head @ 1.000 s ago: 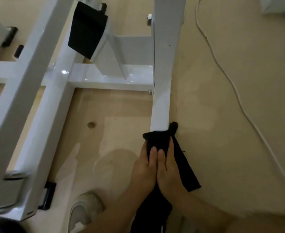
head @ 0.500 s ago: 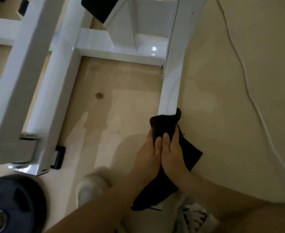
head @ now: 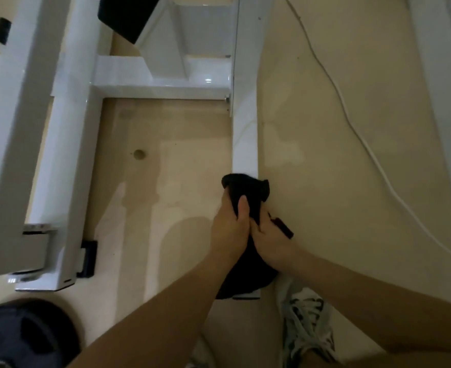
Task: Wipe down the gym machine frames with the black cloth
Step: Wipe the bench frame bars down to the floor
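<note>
Black cloth sat bunched round the near end of the white frame bar on the floor. My left hand and right hand, touching, both gripped it with curled fingers.

Single head view, steeply downward, close over floor.

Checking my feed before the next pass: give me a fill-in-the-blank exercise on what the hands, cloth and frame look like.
The left hand and right hand both grip the ____ cloth.
The cloth is pressed over a frame bar painted ____.
A thin cable lies on the floor to the ____ of that bar.
The weight plate sits in the lower ____ corner of the view.
Missing words: black; white; right; left.
</note>
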Demonstrator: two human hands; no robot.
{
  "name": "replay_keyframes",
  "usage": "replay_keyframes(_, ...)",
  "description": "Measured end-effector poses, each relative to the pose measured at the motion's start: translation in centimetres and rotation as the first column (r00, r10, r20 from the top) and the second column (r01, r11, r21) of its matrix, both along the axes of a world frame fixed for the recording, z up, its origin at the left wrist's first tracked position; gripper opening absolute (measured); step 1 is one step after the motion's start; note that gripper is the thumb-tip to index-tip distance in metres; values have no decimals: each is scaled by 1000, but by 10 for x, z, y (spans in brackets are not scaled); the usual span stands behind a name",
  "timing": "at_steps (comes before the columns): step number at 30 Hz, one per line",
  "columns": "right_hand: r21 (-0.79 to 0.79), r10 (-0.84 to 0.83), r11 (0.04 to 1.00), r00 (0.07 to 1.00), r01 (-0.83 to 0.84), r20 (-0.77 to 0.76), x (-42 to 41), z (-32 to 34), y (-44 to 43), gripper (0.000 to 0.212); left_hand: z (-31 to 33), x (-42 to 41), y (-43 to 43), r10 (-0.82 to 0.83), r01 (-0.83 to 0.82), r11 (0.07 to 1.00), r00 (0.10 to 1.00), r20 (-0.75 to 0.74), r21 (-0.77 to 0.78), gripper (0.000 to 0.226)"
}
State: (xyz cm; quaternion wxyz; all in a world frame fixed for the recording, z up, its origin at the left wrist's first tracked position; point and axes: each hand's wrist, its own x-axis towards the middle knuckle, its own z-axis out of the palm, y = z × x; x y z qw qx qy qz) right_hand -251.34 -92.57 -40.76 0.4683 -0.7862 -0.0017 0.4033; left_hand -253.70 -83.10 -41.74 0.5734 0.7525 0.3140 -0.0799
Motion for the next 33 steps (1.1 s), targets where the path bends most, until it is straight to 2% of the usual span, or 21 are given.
replay_keyframes(3, 20, 95, 995, 988, -98, 120, -56, -4, -23, 58, 2, -47, -17, 10, -11, 999, 1000, 23, 47, 44)
replay_keyframes(5, 50, 138, 986, 947, -159, 289, -59, -14, -26, 59, -3, -50, -18, 21, -23, 998, 999, 38, 53, 42)
replay_keyframes(7, 99, 135, 978, 922, -182, 363, -42, -23, -23, 65, -11, -44, -15, 49, -50, 998, 998, 37, 40, 41)
replay_keyframes(9, 179, 60, 975, 933, -131, 356, -22, -26, -17, 69, -11, -39, -13, 112, -112, 993, 993, 23, 24, 39)
replay_keyframes(12, 240, -39, 970, 949, -40, 313, -24, -22, -11, 65, -4, -48, -19, 178, -178, 984, 984, -4, -22, 39)
replay_keyframes(15, 176, 76, 972, 916, -157, 394, -70, -20, -31, 61, -2, -81, -40, 180, -170, 977, 981, -71, 127, 40)
replay_keyframes(18, 154, 162, 959, 907, -238, 390, -87, -23, -47, 59, -1, -97, -54, 237, -199, 940, 965, -111, 278, 45)
replay_keyframes(21, 157, 109, 971, 923, -178, 370, -56, -22, -30, 65, 2, -73, -46, 243, -207, 936, 965, -100, 284, 54)
replay_keyframes(24, 206, -26, 978, 953, -38, 301, -3, -22, 2, 68, 1, -16, -21, 208, -174, 936, 975, -80, 306, 45)
replay_keyframes(29, 240, -181, 965, 930, 106, 319, 101, -22, 49, 67, 7, 89, 17, 185, -191, 976, 981, 57, 106, 42)
replay_keyframes(33, 190, -197, 973, 909, 134, 368, 167, -24, 75, 64, 10, 111, 17, 90, -123, 974, 981, 172, 191, 47)
